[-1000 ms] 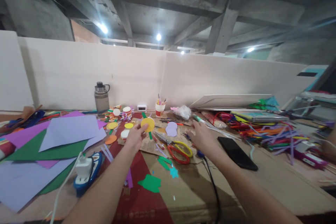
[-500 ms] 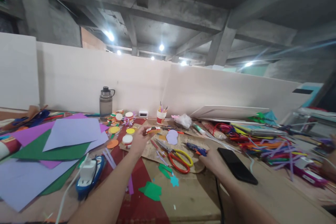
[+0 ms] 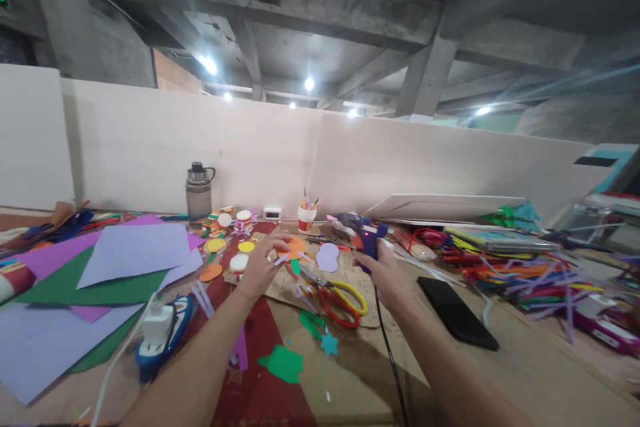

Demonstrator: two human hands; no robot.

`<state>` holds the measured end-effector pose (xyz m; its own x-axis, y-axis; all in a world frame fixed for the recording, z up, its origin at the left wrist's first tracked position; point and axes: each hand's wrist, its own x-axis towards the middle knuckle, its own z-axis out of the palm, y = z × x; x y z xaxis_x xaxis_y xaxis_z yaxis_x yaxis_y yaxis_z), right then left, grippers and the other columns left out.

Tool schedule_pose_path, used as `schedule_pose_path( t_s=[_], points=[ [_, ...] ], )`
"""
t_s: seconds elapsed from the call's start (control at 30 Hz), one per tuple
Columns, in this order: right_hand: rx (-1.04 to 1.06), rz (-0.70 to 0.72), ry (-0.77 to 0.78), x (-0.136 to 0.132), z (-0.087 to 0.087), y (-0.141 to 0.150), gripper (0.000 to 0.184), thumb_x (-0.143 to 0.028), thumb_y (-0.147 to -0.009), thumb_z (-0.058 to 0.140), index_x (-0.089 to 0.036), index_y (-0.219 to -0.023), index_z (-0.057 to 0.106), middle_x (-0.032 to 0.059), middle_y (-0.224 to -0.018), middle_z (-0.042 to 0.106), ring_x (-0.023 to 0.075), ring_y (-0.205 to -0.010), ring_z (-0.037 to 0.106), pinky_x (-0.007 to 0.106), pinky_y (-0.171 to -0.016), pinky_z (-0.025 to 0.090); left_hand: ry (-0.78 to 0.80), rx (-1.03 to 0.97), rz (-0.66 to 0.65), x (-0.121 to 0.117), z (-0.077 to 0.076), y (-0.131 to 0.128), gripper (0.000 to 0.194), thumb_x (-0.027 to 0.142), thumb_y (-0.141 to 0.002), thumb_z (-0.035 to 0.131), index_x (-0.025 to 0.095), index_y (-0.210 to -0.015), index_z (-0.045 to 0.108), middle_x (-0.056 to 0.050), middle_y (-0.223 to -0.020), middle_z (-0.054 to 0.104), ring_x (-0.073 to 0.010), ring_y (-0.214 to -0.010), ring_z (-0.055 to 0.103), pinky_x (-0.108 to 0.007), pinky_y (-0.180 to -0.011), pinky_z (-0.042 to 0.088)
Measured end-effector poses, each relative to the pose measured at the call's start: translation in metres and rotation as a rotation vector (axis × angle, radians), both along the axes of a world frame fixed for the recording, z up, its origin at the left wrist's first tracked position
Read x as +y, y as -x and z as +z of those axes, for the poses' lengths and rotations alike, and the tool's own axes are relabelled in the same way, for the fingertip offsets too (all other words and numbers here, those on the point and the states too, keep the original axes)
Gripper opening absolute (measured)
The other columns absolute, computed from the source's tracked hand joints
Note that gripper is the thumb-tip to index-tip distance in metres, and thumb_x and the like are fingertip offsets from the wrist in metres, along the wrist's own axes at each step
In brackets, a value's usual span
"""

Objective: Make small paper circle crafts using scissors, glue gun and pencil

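My left hand (image 3: 261, 265) pinches a round paper craft piece (image 3: 291, 248), its orange face toward me, with purple strips and a green bit hanging from it. My right hand (image 3: 383, 273) is wrapped round the handle of a blue glue gun (image 3: 369, 244), raised above the cardboard with its nozzle toward the left. A black cord (image 3: 387, 347) runs down from the gun. Between my hands lie scissors (image 3: 345, 303) with red and yellow handles and a light purple paper shape (image 3: 327, 257). Green paper scraps (image 3: 284, 363) and a blue star (image 3: 329, 344) lie nearer me.
Coloured sheets (image 3: 135, 253) and a blue-and-white power strip (image 3: 165, 340) are on the left. A bottle (image 3: 199, 193), small round crafts (image 3: 243, 219) and a paper cup (image 3: 307, 217) stand at the back. A black phone (image 3: 456, 312) and piled coloured strips (image 3: 530, 280) lie right.
My right hand has lifted the glue gun off the cardboard. My left hand has turned the craft piece from its edge to its orange face.
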<state>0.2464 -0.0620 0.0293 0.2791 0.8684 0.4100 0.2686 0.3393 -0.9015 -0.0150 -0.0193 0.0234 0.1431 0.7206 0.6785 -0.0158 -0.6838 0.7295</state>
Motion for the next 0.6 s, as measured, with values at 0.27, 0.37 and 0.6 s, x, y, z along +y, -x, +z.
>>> schedule_pose_path(
  t_s=[0.27,0.37,0.6],
  points=[
    [0.117,0.295,0.049,0.005,-0.006,0.023,0.031,-0.034,-0.075,0.063,-0.018,-0.100,0.056,-0.0018,-0.072,0.057,0.0132,-0.062,0.049,0.028,-0.062,0.042,0.190,-0.053,-0.040,0.001,0.001,0.001,0.019,0.016,-0.057,0.083,0.023,-0.069,0.071,-0.011,-0.103,0.069,-0.0281,-0.112,0.057,-0.037,-0.096,0.044],
    [0.160,0.298,0.109,0.001,-0.012,0.020,0.033,-0.035,-0.074,0.065,-0.018,-0.100,0.056,-0.0022,-0.071,0.056,0.0127,-0.060,0.049,0.027,-0.061,0.041,0.234,-0.090,0.049,0.008,-0.007,-0.003,0.018,0.021,-0.062,0.081,0.021,-0.076,0.071,-0.009,-0.096,0.070,-0.0221,-0.096,0.062,-0.030,-0.086,0.048],
    [0.315,0.315,0.100,-0.002,-0.016,0.024,0.038,-0.034,-0.072,0.067,-0.019,-0.103,0.054,-0.0037,-0.072,0.056,0.0108,-0.058,0.048,0.025,-0.058,0.041,0.736,-0.493,-0.058,0.011,-0.020,-0.019,0.027,0.029,-0.067,0.079,0.014,-0.085,0.067,-0.004,-0.079,0.069,-0.0088,-0.056,0.057,-0.019,-0.050,0.045]
  ],
)
